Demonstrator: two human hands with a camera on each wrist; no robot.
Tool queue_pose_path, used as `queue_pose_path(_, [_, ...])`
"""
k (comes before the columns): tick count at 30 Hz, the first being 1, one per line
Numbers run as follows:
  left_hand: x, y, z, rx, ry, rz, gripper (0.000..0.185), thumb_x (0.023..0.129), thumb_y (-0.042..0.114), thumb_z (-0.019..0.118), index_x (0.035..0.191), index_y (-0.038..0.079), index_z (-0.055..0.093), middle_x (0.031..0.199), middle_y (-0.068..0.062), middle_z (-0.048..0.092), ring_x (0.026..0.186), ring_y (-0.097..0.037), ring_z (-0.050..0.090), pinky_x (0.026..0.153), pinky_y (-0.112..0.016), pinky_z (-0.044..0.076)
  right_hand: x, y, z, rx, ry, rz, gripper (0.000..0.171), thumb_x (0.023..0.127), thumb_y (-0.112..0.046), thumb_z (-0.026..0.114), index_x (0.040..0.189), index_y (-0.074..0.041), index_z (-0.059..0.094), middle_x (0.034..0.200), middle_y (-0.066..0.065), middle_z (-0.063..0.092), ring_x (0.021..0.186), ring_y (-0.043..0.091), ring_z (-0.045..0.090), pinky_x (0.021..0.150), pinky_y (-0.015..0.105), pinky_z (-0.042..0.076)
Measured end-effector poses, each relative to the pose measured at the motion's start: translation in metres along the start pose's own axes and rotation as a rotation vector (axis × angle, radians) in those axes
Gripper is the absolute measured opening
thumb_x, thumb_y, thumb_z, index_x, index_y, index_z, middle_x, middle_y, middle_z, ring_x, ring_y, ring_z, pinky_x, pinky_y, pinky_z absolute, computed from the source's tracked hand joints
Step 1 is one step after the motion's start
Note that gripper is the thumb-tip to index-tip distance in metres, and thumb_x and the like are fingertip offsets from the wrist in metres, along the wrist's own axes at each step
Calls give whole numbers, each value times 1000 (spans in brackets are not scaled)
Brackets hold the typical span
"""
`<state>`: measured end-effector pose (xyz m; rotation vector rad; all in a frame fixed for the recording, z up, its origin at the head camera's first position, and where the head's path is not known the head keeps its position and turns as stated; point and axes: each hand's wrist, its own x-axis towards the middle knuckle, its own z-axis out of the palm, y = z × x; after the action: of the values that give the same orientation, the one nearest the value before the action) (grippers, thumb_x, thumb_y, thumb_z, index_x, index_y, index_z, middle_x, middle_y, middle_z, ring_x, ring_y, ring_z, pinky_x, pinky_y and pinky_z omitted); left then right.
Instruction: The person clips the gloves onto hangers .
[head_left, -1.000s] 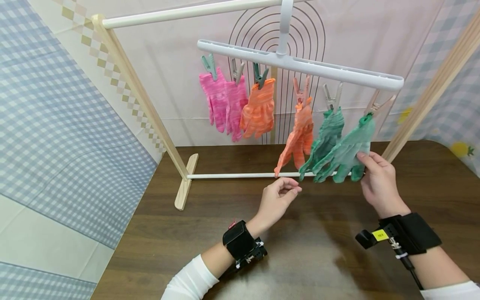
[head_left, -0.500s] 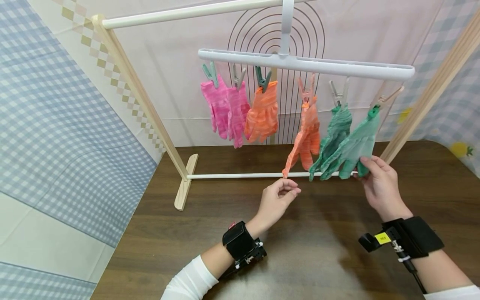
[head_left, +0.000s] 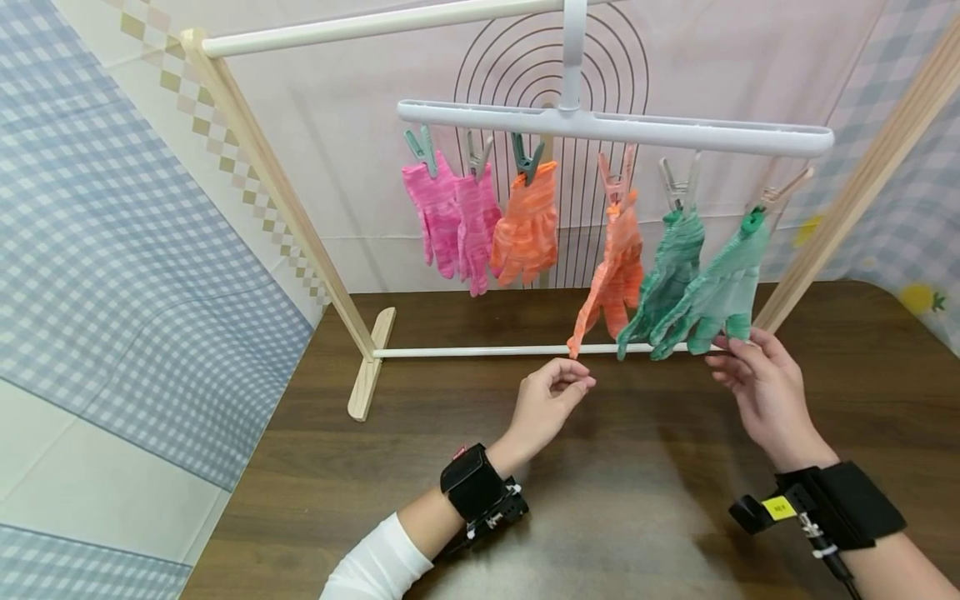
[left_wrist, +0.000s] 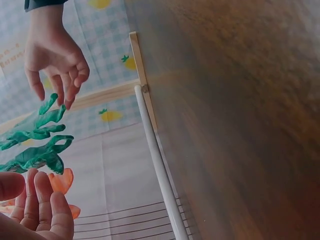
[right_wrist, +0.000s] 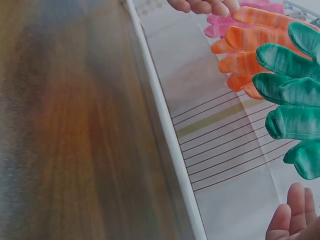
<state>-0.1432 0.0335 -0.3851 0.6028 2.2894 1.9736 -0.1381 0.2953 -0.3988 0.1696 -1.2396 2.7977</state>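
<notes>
A white hanger point(head_left: 675, 131) holds several gloves by clothespins. From left to right hang two pink gloves point(head_left: 435, 208), two orange gloves point(head_left: 527, 229) and two green gloves point(head_left: 671, 258). My right hand point(head_left: 768, 396) is just below the fingers of the rightmost green glove point(head_left: 727, 279). The left wrist view shows a small gap between that hand and the green fabric, its fingers loosely bent. Close under the tip of the right-hand orange glove point(head_left: 611, 267) is my left hand point(head_left: 547, 404), fingers relaxed and holding nothing. A pink clothespin point(head_left: 782, 190) grips the rightmost glove's cuff.
The hanger hooks over a rack's top white bar point(head_left: 375, 27). Wooden posts point(head_left: 277, 192) stand on either side, with a lower white bar point(head_left: 472, 352) running between them behind the hands. Below is a brown wooden table point(head_left: 315, 500); a printed cloth point(head_left: 337, 158) hangs behind.
The right hand has let go of the rightmost green glove and moved slightly down. The hanger's right end has risen, and the gloves have swung right. The left hand has barely moved.
</notes>
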Motion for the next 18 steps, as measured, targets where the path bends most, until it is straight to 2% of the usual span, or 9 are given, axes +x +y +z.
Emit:
queue_pose_path(4, [0,0,2,1,10,12,15,85,1,53,96,-8,57,92,-21,65,88,-32,61,69,-12,44,-8,-5,1,-60,15,-8,32,92,-3,40,120,-10,27,96,1,61,78,15,62,65,23,46])
queue_pose_path(12, [-2,1,-4,4,19,1,15,85,0,53,97,-7,57,93,-21,64,89,-32,60,70,-12,44,-21,-5,10,-74,23,-125,30,91,1,40,120,-6,36,95,3,53,79,15,62,66,22,47])
queue_pose_path(18, [-3,1,-8,15,26,-3,15,85,0,52,97,-7,57,93,-21,64,89,-31,60,71,-12,44,-25,-9,15,-47,108,-201,26,90,2,43,115,-5,41,98,5,49,76,16,61,63,23,47])
